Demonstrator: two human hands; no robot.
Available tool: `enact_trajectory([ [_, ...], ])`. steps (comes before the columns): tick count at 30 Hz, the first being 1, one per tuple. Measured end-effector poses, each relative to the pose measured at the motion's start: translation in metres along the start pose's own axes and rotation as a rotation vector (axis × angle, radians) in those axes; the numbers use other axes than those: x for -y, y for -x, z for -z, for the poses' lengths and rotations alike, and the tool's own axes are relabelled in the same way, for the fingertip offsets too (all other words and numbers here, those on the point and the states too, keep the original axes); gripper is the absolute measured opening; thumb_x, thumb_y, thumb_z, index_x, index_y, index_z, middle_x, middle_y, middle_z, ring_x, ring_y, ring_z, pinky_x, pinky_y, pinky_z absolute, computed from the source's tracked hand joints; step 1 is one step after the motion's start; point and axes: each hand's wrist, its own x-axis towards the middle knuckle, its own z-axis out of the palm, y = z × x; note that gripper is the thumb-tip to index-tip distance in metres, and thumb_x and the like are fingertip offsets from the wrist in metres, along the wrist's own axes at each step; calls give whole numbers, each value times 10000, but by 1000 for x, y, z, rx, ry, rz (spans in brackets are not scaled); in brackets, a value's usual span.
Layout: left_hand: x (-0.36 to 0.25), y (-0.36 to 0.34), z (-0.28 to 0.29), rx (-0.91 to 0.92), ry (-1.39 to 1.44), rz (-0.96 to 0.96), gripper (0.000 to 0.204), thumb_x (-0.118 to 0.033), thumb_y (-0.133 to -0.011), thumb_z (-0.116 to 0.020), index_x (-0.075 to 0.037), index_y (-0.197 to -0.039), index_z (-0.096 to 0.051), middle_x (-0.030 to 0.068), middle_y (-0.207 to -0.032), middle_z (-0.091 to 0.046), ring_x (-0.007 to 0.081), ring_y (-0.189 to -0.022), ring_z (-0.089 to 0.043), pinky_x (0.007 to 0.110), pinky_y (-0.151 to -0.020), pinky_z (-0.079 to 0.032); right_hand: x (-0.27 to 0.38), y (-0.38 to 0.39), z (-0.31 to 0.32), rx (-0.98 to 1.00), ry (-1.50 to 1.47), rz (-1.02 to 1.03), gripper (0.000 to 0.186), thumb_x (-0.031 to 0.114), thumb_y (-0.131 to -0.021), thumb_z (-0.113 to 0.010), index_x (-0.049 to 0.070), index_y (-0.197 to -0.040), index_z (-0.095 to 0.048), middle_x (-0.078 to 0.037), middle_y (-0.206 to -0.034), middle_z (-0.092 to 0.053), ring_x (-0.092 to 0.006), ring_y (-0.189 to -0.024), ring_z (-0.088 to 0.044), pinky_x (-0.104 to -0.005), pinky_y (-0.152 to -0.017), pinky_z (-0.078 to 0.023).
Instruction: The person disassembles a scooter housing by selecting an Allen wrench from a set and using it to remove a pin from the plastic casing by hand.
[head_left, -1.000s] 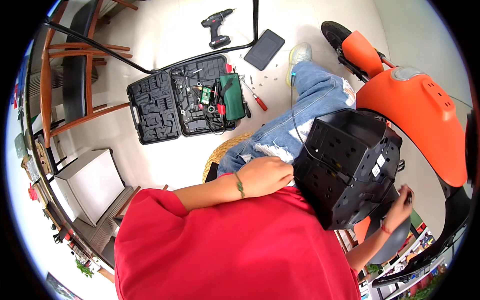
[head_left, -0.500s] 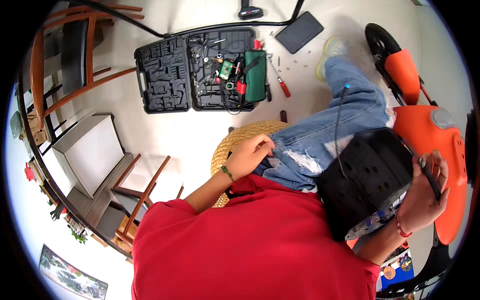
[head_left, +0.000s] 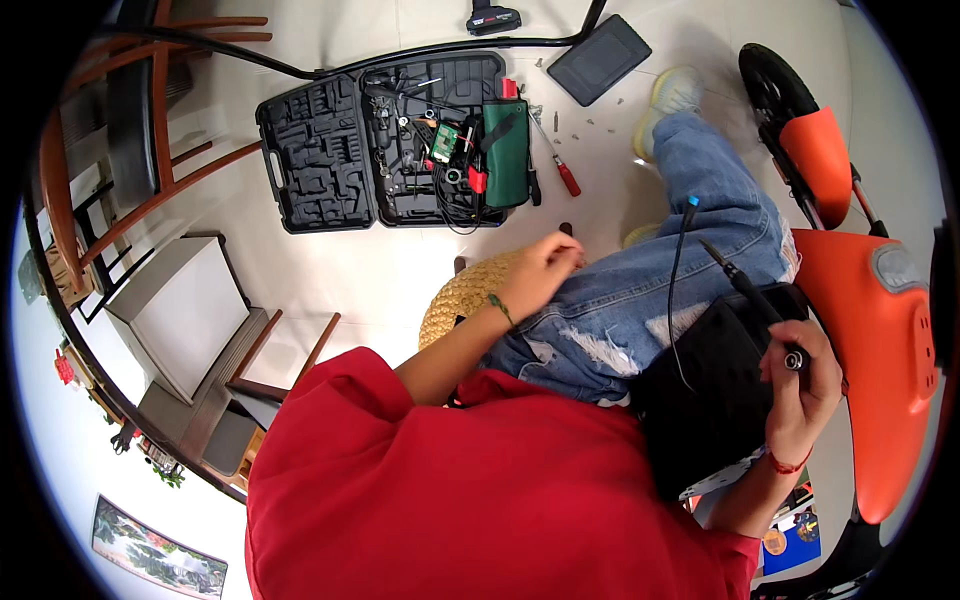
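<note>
In my right hand is a slim black pen-shaped tool with a pointed metal tip, held slanting forward and left above a black box-like housing. The housing has holes in its face and rests by my right thigh. From it rises a thin black cable with a blue end, standing over my jeans. My left hand hovers by my left thigh, over the edge of a woven stool. Its fingers are curled in, and whether anything small is between them is hidden.
An opened black tool case lies ahead on the floor, holding tools, a green circuit board and a green pouch. Nearby are a red-handled screwdriver, loose screws and a dark flat panel. An orange wheeled machine stands close on the right.
My right hand has swung left and turned, bringing the black tool over the housing with its tip pointing forward. My left hand has lifted and moved forward and right. The view has shifted slightly.
</note>
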Motion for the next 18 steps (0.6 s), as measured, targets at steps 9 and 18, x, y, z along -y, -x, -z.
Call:
enact_trajectory([
  [9,220,-33,105,-418,-134,452,241,-199,-904,-544,17,-991,-606,136,-863,-673,203,-710,-658,327,-647,-528,-15,18,50,-190,157,126,179,-66,-888,-502,-41,-1058,-553,-163,-916,-586,-195,-706,-568,-314,-711,-467],
  [18,251,-25,126,-291,-608,492,315,-316,-876,-551,-54,-1021,-648,190,-996,-684,359,-944,-644,423,-875,-495,-36,7,44,-202,266,-2,84,-59,-896,-513,-54,-959,-568,-147,-865,-607,-194,-765,-574,-297,-711,-470],
])
